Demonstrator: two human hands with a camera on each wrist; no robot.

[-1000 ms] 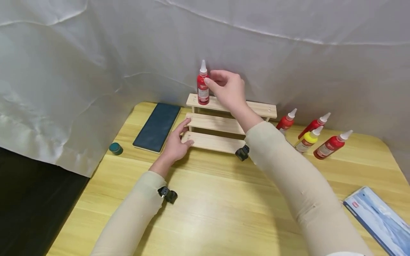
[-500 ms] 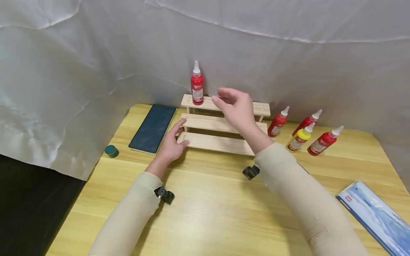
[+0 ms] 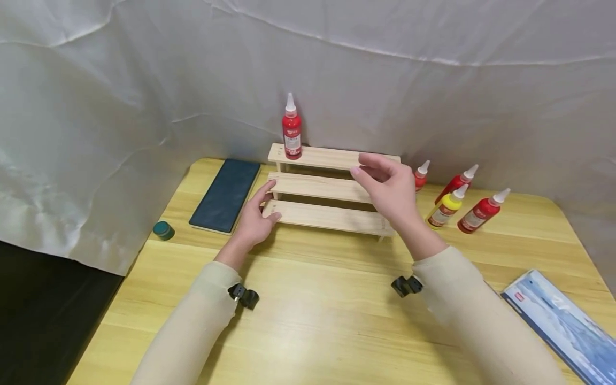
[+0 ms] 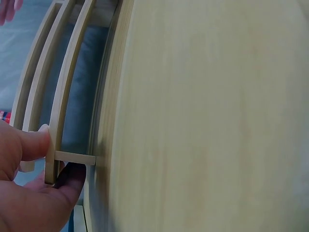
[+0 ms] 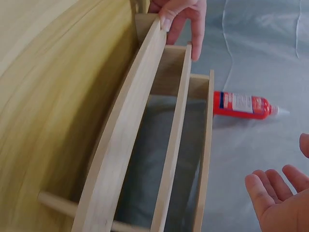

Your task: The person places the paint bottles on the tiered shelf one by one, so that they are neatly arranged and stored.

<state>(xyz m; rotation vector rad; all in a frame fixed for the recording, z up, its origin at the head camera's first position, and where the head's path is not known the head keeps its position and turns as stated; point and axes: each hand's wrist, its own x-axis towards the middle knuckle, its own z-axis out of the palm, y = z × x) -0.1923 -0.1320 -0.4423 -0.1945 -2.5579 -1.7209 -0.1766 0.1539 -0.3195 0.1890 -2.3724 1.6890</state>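
We pinch wooden rack w/ L hand; R hand loose, empty; red btl stands on top tier.

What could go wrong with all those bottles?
The red bottle stands tall on the top shelf of the rack, so a bump might tip it off. The left hand holds the rack's end, so a tug could make that bottle wobble. The yellow bottle stands close to other bottles, so the right hand might knock one over if it reaches there.

A red bottle stands atop the wooden rack.
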